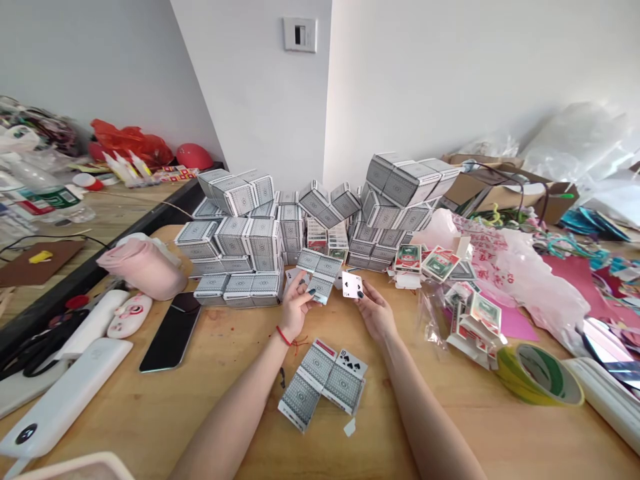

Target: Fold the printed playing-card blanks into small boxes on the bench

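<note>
My left hand (296, 308) grips a folded block of grey-backed playing cards (319, 273), held just above the wooden table (210, 400). My right hand (375, 312) pinches a single face-up playing card (352, 285) with black pips, right beside that block. Between my forearms lies another folded card piece (323, 383) showing a ten of spades. Behind my hands a wall of card cubes (240, 240) is stacked against the room corner, with a second stack (395, 200) to its right.
Left of me lie a black phone (173, 331), a pink cloth roll (143, 268), white cases (65, 393) and scissors (30, 347). To the right are torn card boxes (473, 320), plastic bags (520, 273), a tape roll (540, 373) and cardboard boxes (500, 187).
</note>
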{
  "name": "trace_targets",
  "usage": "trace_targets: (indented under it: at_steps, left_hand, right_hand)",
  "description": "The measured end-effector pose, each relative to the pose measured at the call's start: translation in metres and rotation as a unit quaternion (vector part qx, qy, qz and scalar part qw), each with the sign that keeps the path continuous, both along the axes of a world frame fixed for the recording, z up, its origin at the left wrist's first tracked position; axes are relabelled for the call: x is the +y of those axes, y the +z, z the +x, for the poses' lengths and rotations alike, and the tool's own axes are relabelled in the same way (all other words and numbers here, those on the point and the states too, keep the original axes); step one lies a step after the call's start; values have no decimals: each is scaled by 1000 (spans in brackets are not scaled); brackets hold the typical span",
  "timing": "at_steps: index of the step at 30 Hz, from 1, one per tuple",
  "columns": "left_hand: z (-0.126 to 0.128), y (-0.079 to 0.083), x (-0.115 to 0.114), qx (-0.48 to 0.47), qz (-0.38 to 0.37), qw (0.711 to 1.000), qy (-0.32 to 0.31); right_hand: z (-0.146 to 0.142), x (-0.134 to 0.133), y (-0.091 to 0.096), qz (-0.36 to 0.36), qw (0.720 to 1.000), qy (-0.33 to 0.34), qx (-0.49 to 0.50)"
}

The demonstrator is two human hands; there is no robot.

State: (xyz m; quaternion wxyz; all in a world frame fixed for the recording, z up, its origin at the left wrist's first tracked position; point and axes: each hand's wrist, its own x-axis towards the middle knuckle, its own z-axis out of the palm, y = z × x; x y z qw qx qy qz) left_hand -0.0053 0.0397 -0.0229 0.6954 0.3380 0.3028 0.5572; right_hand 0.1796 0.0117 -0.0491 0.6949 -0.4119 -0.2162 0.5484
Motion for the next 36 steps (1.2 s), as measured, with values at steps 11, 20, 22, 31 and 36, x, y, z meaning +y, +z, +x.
trace_targets:
  at_steps: [11,20,22,31,36]
  left_hand:
    - [2,-3,-1,76,44,996,-16]
    - [3,-9,0,130,97,987,-12]
    - [3,-11,0,140,100,985,-10]
    - [0,-18,3,284,115,951,43]
    - [-1,-19,4,319,140,936,54]
  right_hand:
    - [-2,-2,8,21,998,-42,42]
    - [0,-4,6,12,1000,-11,5]
    - [0,-4,5,21,999,6,-28]
    - [-4,-7,3,39,987,87,-132]
    - [-6,-10,6,19,981,137,-134]
